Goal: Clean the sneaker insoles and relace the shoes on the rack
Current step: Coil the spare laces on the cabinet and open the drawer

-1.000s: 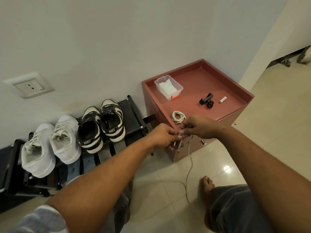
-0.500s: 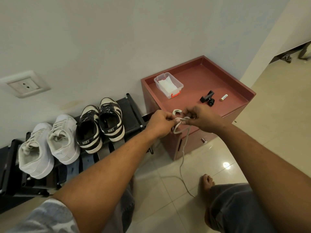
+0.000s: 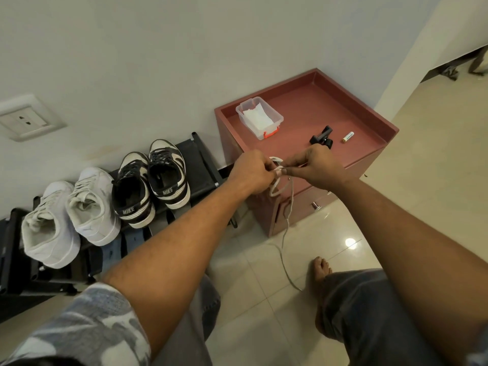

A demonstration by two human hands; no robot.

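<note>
1. Head view, hands: both hands meet at the front edge of the red table [image 3: 369, 122]. The left hand [image 3: 250, 171] and the right hand [image 3: 314, 166] almost touch at the fingertips.
2. Grip: each hand's grip is clamped on the white shoelace [image 3: 274, 191], with the fingers curled and pinching it between them.
3. Shoelace: a short loop hangs just below the hands, in front of the table's drawer. One thin tail drops down the table front to the floor [image 3: 396, 207] and ends near the bare foot [image 3: 320, 268]. Some white coil shows between the fingertips. I cannot tell whether that part lies on the table or is held.
4. Change: a second ago the hands were lower, in front of the drawer, and a coil of lace lay on the table edge above them. Now they are up at that edge. The hanging loop is longer than half a second ago.
5. Shoes: left of the table, the black rack [image 3: 200, 159] carries a black-and-white pair of sneakers [image 3: 169, 175]. A white pair [image 3: 92, 204] sits farther left. They lie as before.
6. On the table: a clear box [image 3: 260, 121] with white paper stands at the back left. A small black clip [image 3: 320, 137] and a battery [image 3: 348, 136] lie just behind the right hand.
</note>
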